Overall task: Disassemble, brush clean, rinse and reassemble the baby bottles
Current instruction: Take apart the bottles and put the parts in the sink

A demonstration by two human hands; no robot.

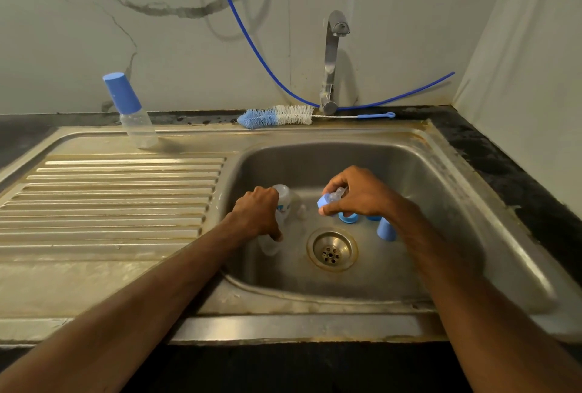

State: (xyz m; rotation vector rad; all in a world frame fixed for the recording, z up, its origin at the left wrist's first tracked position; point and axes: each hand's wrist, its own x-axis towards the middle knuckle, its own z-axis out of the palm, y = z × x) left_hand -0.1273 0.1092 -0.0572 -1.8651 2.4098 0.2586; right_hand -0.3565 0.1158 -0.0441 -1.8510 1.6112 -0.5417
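Observation:
Both hands are down in the steel sink basin (409, 172). My left hand (256, 214) grips a clear bottle body (288, 200) near the basin's left wall, and another clear bottle (269, 246) lies just below it. My right hand (356, 194) pinches a blue screw ring with a clear teat (329, 199) above the basin floor. Under that hand lie a blue ring (348, 219) and a blue cap (385, 230). An assembled bottle with a blue cap (132, 109) stands on the drainboard's back edge. The blue-and-white bottle brush (277, 116) lies behind the sink.
The tap (332, 55) rises behind the basin with no water running. A blue hose (252, 43) and black cable hang on the wall. The drain (331, 249) sits mid-basin. A ribbed drainboard (110, 197) lies left, dark counter (504, 166) right.

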